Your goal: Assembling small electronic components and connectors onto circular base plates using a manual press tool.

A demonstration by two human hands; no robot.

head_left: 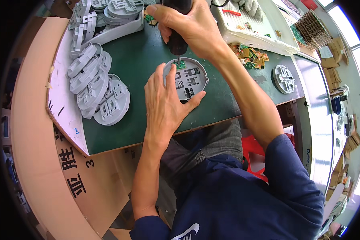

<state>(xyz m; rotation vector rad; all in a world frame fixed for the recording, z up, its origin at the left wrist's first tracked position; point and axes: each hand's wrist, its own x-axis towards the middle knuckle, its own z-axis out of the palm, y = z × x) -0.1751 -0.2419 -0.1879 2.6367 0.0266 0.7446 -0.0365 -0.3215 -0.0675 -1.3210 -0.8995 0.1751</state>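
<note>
A round grey plastic housing [197, 89] lies open side up on the green work table, with several cut-outs in its floor. My left hand [163, 100] grips it from the near left, thumb on its near rim and fingertips over its left side. Upright above its far edge is a dark electric screwdriver [177, 45], wrapped by my right hand [200, 30]. The bit comes down onto a small green circuit board [181, 65] inside the housing. Whether a screw sits under the tip is too small to tell.
Stacked grey housings [88, 82] stand at the left, beside a white tray [126, 35] of similar parts. Small circuit boards [250, 56] are heaped at the far right, before a white foam tray [268, 45]. Another housing [284, 79] lies near the table's right end.
</note>
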